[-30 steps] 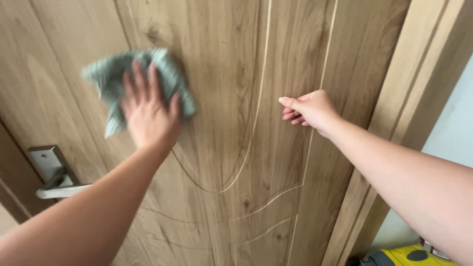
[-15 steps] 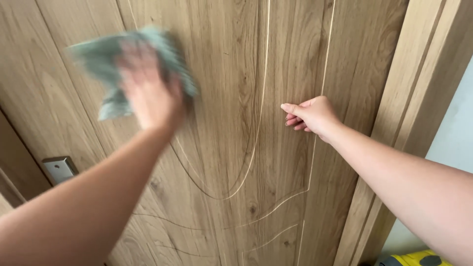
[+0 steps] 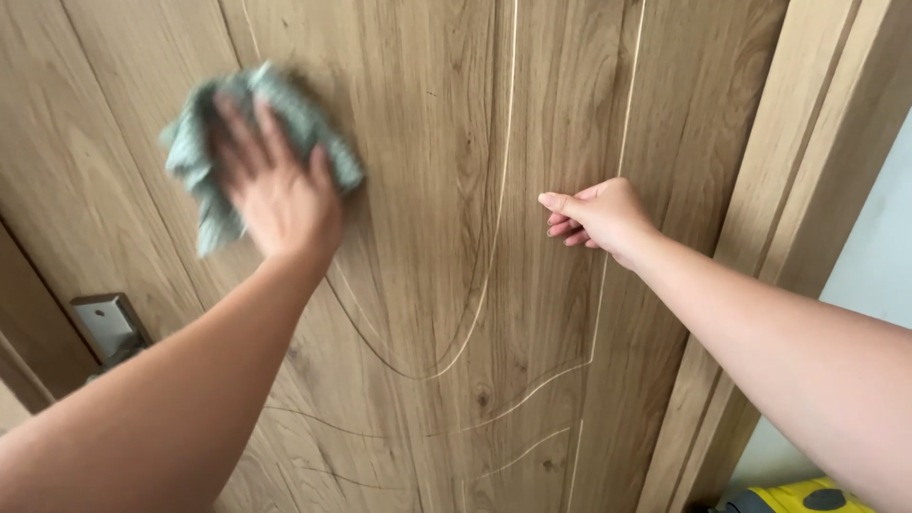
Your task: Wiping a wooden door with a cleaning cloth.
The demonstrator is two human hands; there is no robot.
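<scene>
Nearest the camera, two bare forearms are seen reaching forward and upward to an upright surface; no desk is in view. At the lower right edge a yellow object [image 3: 798,496] with a dark patch is partly seen, its kind not determinable.

The left hand [image 3: 280,195] is pressed flat, its fingers [image 3: 249,142] spread wide and extended, not curled round anything. Beneath the palm a grey-green cloth [image 3: 204,157] is pinned against the wooden door [image 3: 427,190]. The cloth is soft, crumpled and loosely bunched, with folds showing above the fingertips, to the left of the hand and hanging below it at the left. It is blurred, so the weave cannot be told. The cloth lies directly under and just beyond the fingers, in the upper left part of the door face; its longer run is noted from upper right to lower left.

The right hand [image 3: 598,214] is held well apart to the right, fingers loosely curled inward, with the knuckles and fingertips resting on the door. Nothing is held in it. The left hand is plainly the nearer to the cloth.

The door is a smooth light-brown wood-grain panel, inlaid with thin pale lines, straight and curved. A grey metal handle plate [image 3: 106,323] is noted at the lower left. Farthest right, a matching door frame [image 3: 807,190] and a pale wall [image 3: 874,275] are recorded.
</scene>
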